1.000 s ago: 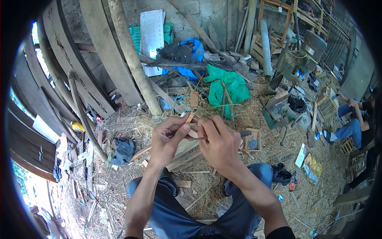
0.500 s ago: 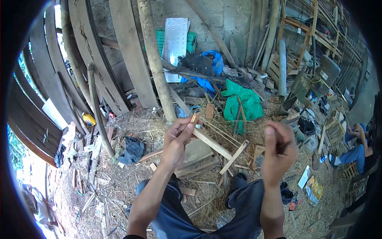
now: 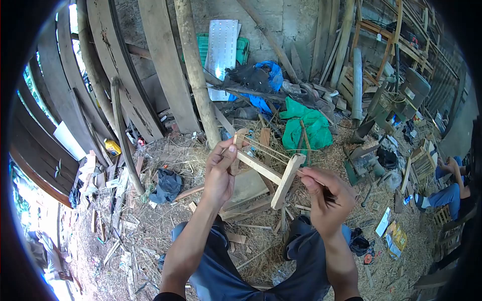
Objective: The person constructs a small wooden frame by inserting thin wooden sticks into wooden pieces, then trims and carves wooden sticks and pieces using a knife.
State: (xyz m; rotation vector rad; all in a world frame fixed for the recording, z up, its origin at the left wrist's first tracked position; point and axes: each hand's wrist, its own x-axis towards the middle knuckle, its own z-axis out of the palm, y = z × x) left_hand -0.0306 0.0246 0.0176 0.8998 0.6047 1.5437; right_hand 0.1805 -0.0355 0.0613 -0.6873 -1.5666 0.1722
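Observation:
A light wooden H-shaped frame (image 3: pixel 259 168) hangs in front of me, with a middle bar between two end pieces and thin strands running along its far side. My left hand (image 3: pixel 219 175) is closed on the left end piece, thumb and fingers pinching it near the bar. Beside the right end piece (image 3: pixel 287 181), my right hand (image 3: pixel 329 200) pinches a thin strand between thumb and forefinger. Its other fingers are curled. Whether that strand is cord or a slim stick, I cannot tell.
Wood pieces lie on the straw-strewn ground, along with a wooden block (image 3: pixel 246 188) between my feet. Ahead are a green plastic bag (image 3: pixel 306 130) and an upright pole (image 3: pixel 198 85). A metal machine (image 3: pixel 369 160) stands right; another person's leg (image 3: pixel 442 198) shows at the far right.
My right hand has come left and down from the air to the frame's right end, pinching a strand there. The frame's right end has risen and turned; my left hand keeps its hold.

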